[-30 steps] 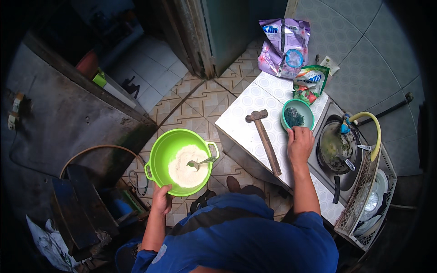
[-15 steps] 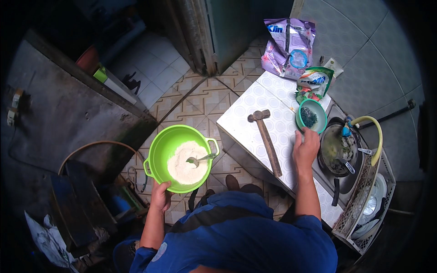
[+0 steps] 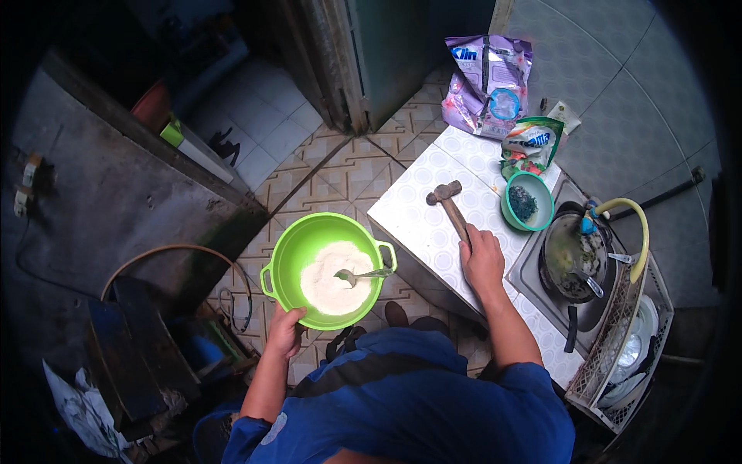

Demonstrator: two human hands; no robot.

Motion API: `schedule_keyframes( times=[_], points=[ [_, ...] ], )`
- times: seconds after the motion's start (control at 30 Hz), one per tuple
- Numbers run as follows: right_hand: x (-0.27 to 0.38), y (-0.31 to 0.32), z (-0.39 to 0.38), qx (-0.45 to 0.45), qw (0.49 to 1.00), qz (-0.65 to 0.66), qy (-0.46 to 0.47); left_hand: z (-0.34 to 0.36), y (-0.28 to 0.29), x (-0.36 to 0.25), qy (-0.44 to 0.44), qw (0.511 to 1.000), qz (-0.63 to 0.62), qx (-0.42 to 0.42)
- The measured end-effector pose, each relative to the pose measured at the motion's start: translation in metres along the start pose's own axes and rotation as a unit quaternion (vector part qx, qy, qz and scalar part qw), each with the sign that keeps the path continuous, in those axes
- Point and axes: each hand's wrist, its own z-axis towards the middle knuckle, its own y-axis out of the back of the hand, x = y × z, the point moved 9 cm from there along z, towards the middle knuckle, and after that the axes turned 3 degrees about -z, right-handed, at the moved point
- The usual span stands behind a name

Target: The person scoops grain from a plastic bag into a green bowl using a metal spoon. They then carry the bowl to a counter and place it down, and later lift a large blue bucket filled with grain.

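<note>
My left hand (image 3: 286, 331) grips the near rim of a bright green two-handled basin (image 3: 280, 259), held above the floor. White flour-like powder (image 3: 328, 290) fills part of it, with a metal spoon (image 3: 363, 274) resting in the powder. On the white tiled counter, my right hand (image 3: 484, 259) is closed round the wooden handle of a hammer (image 3: 454, 216); the lower handle is hidden under the hand. The hammer's head points away from me. Just beyond my right hand stands a small teal bowl (image 3: 550, 203) with a dark scouring pad (image 3: 523, 203) inside.
Purple (image 3: 495, 85) and green-white packets (image 3: 533, 143) stand at the counter's far end. Right of my hand, a sink (image 3: 533, 282) holds a dark pan (image 3: 553, 267) under a yellow hose (image 3: 638, 224). A dish rack (image 3: 595, 398) with plates stands nearer. A dark wooden piece (image 3: 127, 332) is at left.
My right hand has left the teal bowl's edge and come nearer, onto the hammer's handle. The hammer has turned slightly. My left hand has brought the green basin a little to the right.
</note>
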Motion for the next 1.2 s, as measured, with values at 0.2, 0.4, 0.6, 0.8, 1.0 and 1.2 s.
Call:
schedule_keyframes(
  times=[0.2, 0.4, 0.6, 0.8, 1.0, 1.2],
  points=[
    [-0.030, 0.003, 0.032, -0.041, 0.998, -0.045, -0.025, 0.015, -0.039, -0.002, 0.004, 0.998, 0.030, 0.053],
    [-0.024, 0.038, 0.011, -0.115, 0.993, -0.012, 0.004, 0.048, -0.101, 0.004, -0.004, 0.984, 0.121, 0.132],
    [-0.054, 0.067, -0.025, -0.125, 0.984, 0.091, -0.092, 0.065, -0.169, 0.018, 0.047, 0.976, 0.092, 0.192],
    [-0.064, 0.080, -0.051, -0.117, 0.971, 0.171, -0.123, 0.079, -0.220, 0.029, 0.044, 0.971, 0.089, 0.217],
    [-0.061, 0.078, -0.067, -0.090, 0.945, 0.269, -0.165, 0.082, -0.252, 0.048, 0.080, 0.957, 0.105, 0.259],
    [-0.064, 0.073, -0.074, -0.074, 0.946, 0.267, -0.168, 0.080, -0.267, 0.053, 0.076, 0.950, 0.148, 0.264]
  ],
)
